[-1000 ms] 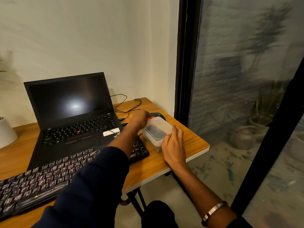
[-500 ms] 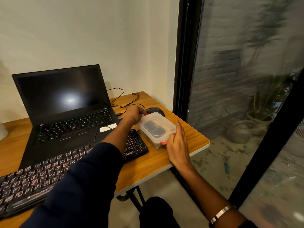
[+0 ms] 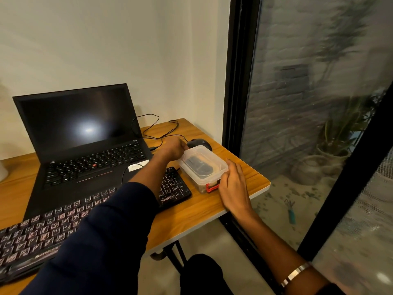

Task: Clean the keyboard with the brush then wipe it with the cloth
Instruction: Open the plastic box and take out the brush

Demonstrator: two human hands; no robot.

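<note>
Head view. Item: clear rectangular plastic box with red latches, on the wooden desk just right of the black backlit keyboard, black mouse behind. Dark contents, unidentifiable. Left hand grips the far end; right hand holds the near end, fingers at the lid rim. Likely light, rigid, smooth; take by the ends, release the latches.

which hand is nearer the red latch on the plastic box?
Right. The right hand sits at the near end of the plastic box, right beside the red latch. The left hand is at the box's far end, by the mouse.
</note>
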